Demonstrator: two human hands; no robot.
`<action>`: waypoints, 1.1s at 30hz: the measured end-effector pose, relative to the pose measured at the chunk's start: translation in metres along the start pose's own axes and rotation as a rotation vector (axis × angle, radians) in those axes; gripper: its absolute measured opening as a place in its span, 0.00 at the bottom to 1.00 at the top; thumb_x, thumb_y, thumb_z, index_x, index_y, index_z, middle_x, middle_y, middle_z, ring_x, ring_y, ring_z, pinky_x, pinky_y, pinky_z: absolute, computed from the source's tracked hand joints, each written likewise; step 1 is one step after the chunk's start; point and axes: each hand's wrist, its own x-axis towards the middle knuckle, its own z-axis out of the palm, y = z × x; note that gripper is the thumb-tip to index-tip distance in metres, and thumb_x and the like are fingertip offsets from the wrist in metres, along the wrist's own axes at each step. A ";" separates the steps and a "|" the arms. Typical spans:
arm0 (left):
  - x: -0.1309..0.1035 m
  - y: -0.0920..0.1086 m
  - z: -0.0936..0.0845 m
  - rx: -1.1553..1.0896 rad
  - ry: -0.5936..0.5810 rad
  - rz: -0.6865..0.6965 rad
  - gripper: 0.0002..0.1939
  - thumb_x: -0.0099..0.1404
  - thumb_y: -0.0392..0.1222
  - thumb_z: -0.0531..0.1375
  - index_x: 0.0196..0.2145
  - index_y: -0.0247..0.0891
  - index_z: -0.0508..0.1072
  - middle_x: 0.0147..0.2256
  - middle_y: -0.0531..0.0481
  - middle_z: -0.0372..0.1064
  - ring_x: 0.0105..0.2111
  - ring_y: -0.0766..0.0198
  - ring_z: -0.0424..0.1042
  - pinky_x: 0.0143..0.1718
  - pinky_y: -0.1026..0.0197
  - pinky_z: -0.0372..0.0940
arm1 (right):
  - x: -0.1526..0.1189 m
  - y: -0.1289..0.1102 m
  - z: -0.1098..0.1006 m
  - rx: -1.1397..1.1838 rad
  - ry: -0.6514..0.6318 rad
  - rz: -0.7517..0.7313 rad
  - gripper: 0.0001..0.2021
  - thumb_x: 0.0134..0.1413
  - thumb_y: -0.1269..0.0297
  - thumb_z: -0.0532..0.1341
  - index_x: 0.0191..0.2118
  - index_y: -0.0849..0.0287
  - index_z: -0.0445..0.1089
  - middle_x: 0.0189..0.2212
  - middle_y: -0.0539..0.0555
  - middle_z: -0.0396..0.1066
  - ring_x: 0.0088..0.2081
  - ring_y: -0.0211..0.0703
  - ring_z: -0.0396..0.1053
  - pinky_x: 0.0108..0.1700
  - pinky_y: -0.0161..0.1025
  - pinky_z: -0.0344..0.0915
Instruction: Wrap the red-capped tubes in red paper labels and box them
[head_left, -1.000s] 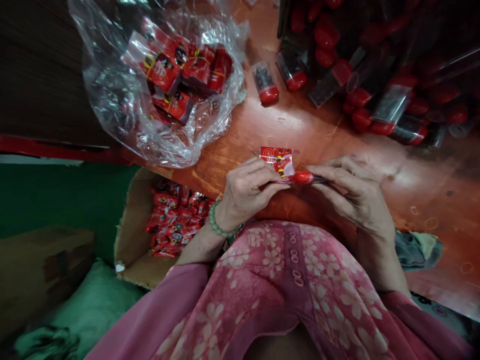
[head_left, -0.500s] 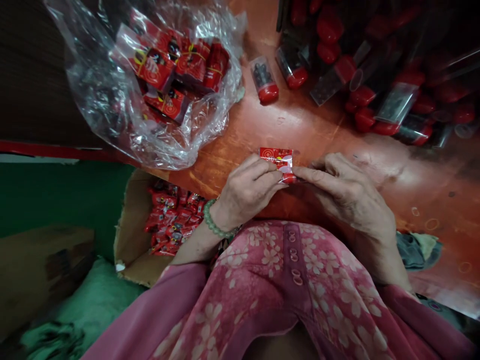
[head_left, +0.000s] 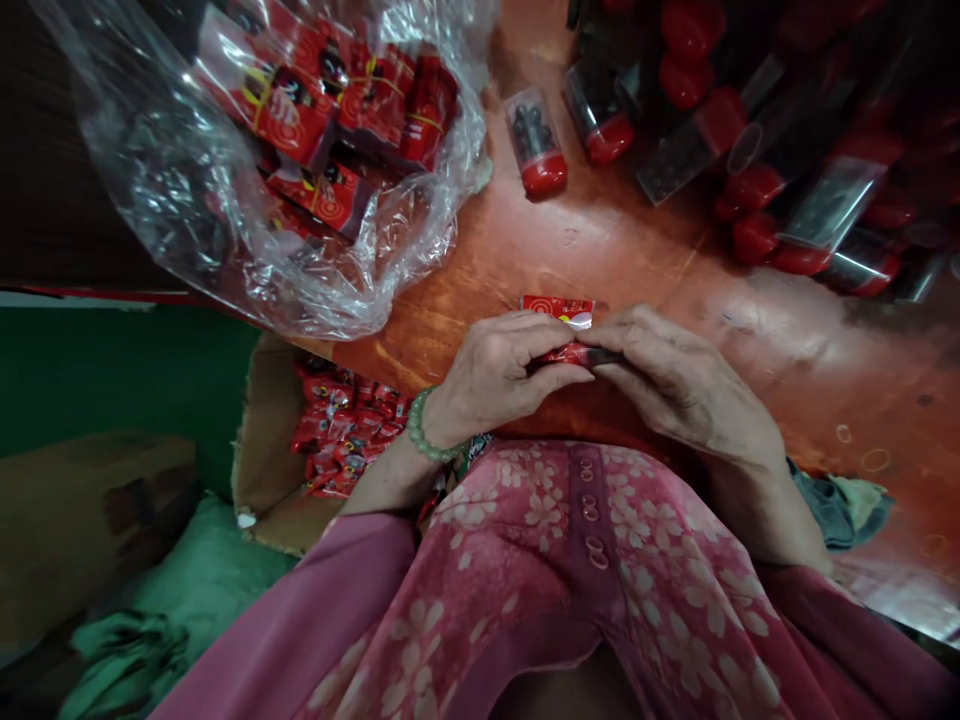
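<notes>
My left hand, with a green bead bracelet on its wrist, pinches the red end of a small container between thumb and fingers. My right hand closes its fingertips and thumb on the container's dark end. The container lies sideways, low over the table, and most of it is hidden by my fingers. Just beyond my fingertips shows a red printed wrapper, its near part covered by the hands. Whether the container sits inside the wrapper or only against it, I cannot tell.
A clear plastic bag of banded red wrappers lies at upper left. Red-capped clear containers with dark pellets stretch to a pile at upper right. A cardboard box below the table edge holds red packets. A cloth lies at right.
My right hand has moved in from a pointing finger on the wrapper to a grip at the container's end. My left thumb is now under the red end. The view has shifted slightly.
</notes>
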 end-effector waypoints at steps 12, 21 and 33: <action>0.014 -0.002 -0.025 -0.370 0.022 -0.268 0.37 0.65 0.69 0.60 0.61 0.40 0.68 0.44 0.46 0.80 0.45 0.57 0.81 0.47 0.52 0.76 | 0.005 0.009 0.007 0.299 0.245 0.265 0.12 0.64 0.53 0.65 0.49 0.48 0.78 0.38 0.49 0.81 0.35 0.44 0.78 0.39 0.44 0.79; 0.004 -0.011 -0.014 -0.268 0.020 -0.230 0.46 0.55 0.65 0.70 0.65 0.43 0.64 0.57 0.40 0.73 0.55 0.48 0.78 0.50 0.50 0.78 | -0.002 0.019 0.010 0.383 0.383 0.230 0.12 0.63 0.53 0.65 0.51 0.44 0.75 0.39 0.50 0.81 0.34 0.47 0.79 0.38 0.46 0.80; 0.005 -0.016 -0.002 -0.039 0.163 -0.140 0.15 0.65 0.46 0.68 0.45 0.38 0.75 0.34 0.49 0.81 0.32 0.62 0.79 0.39 0.60 0.73 | 0.005 0.040 0.025 0.587 0.584 0.197 0.16 0.60 0.52 0.67 0.51 0.49 0.73 0.40 0.51 0.78 0.30 0.41 0.77 0.34 0.42 0.79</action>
